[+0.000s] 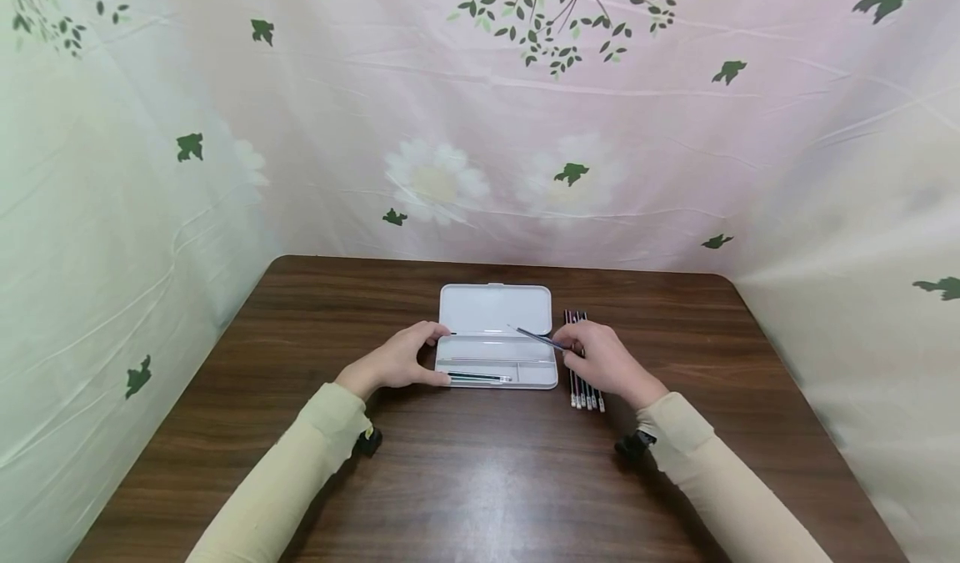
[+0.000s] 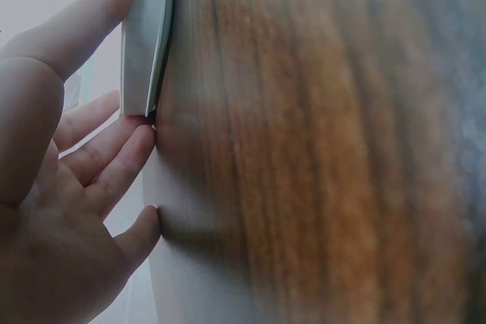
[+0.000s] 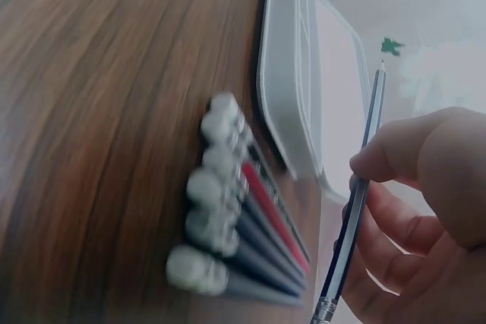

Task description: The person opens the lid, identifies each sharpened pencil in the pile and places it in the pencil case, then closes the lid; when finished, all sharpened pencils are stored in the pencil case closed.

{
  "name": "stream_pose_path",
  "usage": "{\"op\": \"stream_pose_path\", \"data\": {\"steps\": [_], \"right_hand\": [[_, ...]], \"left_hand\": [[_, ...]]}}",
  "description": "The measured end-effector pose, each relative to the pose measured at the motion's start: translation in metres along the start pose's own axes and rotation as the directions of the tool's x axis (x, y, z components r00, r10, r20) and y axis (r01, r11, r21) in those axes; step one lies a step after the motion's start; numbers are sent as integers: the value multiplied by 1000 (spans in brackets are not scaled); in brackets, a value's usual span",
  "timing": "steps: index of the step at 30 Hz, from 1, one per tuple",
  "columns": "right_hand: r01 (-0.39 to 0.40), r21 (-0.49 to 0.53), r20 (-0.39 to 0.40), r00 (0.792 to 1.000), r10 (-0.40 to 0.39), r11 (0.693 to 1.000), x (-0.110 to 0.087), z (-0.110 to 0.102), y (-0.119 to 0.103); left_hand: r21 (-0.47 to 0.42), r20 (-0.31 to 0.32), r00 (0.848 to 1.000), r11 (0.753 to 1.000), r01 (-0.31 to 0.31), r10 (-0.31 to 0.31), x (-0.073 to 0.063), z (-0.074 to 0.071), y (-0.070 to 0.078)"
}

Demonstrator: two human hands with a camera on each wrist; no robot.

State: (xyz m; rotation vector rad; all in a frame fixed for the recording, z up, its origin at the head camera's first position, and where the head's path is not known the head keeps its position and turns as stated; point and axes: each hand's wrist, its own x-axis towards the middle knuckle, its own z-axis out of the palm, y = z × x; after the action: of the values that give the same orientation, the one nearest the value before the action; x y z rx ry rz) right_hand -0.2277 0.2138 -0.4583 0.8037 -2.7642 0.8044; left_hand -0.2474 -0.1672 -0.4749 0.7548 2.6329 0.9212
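On the brown wood-grain table (image 1: 480,480) stands a white rectangular case (image 1: 495,309), its lid opened to the far side. The left hand (image 1: 399,359), fingers spread, touches the case's left end. The right hand (image 1: 606,361) is above a row of slim dark and red pencils with white erasers (image 1: 577,398), right of the case; its fingers pinch 1 dark-blue, silver-striped pencil (image 3: 351,229). At least 1 slim green pencil (image 1: 476,377) lies in the near compartment.

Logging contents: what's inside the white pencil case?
In the long front compartment of the white pencil case lies at least one green pencil, eraser end rightward. The left hand's thumb covers the front-left corner, so the pencil's other end and anything beneath can't be seen.
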Motion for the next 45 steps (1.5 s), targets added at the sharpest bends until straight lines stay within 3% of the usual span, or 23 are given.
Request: {"op": "stream_pose_path", "data": {"steps": [12, 29, 38, 45], "right_hand": [[90, -19, 71, 994, -89, 996, 29, 23, -26], [100, -73, 134, 987, -90, 992, 54, 51, -52], [87, -57, 130, 988, -79, 995, 52, 50, -51], [92, -13, 75, 993, -91, 996, 36, 35, -37]], "left_hand": [[2, -1, 1000, 1000, 1, -1, 0, 0, 1], [-7, -4, 1000, 1000, -4, 4, -1, 0, 1], [-4, -1, 1000, 1000, -2, 2, 1, 1, 0], [-2, 0, 1000, 1000, 8, -8, -1, 1, -1]]}}
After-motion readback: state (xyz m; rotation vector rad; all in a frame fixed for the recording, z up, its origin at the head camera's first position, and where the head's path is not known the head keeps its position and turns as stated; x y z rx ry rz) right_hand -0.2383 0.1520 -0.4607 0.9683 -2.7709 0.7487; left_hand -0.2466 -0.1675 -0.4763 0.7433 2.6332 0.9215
